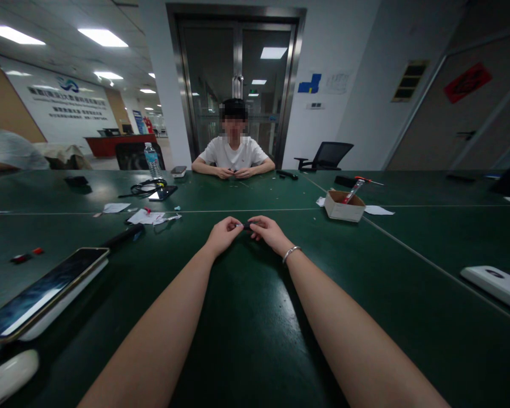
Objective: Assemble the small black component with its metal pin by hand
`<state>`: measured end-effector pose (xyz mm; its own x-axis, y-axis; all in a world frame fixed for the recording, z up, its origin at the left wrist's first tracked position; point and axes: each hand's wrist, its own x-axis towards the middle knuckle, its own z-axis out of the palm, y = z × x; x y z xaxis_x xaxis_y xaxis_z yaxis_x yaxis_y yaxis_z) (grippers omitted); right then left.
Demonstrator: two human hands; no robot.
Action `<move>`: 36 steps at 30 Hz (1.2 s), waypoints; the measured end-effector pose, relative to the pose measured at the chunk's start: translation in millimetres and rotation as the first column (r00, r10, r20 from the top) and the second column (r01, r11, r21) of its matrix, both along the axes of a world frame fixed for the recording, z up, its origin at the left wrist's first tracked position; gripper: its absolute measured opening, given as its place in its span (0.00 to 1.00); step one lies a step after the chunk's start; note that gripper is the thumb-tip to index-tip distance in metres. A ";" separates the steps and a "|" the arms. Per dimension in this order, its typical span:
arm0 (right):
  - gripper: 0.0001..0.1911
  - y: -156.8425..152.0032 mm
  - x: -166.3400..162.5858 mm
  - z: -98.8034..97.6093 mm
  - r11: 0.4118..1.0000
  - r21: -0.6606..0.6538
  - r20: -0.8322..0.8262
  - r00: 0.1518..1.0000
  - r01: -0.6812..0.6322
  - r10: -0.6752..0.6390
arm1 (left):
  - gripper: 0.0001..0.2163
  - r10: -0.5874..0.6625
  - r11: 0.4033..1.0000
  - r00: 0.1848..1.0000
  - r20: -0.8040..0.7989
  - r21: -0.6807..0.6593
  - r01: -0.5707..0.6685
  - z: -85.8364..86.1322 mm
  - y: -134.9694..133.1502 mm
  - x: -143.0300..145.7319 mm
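1. Grip, right hand (271,231): clamped on a small dark piece (247,225), thumb and fingers over its right end.
2. Grip, left hand (224,235): fingertips gathered at the left end; cannot tell whether they clamp it.
3. Position: the piece sits between both hands, over the tabletop (246,317); contact with the surface cannot be confirmed.
4. Axis: appears to run side to side, hand to hand. Neither hand is clearly nearer.

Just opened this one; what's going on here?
The person's left hand and right hand together hold a small dark object over a green table; what it is can't be made out. A phone lies at the near left, a small box ahead to the right. Another person sits opposite.
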<state>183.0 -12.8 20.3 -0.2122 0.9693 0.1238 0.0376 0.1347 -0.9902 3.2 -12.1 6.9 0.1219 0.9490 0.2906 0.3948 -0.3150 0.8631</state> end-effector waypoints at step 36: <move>0.08 2.4 2.2 -7.3 1.000 0.008 0.026 1.000 0.004 -0.004 | 0.16 -0.012 0.996 1.000 -0.027 -0.085 0.009 2.6 -9.3 3.4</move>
<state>185.2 -10.5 13.1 -0.2118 0.9692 0.1257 0.0638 0.1421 -0.9878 6.6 -21.4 9.5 0.1388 0.9688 0.2054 0.4155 -0.2453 0.8759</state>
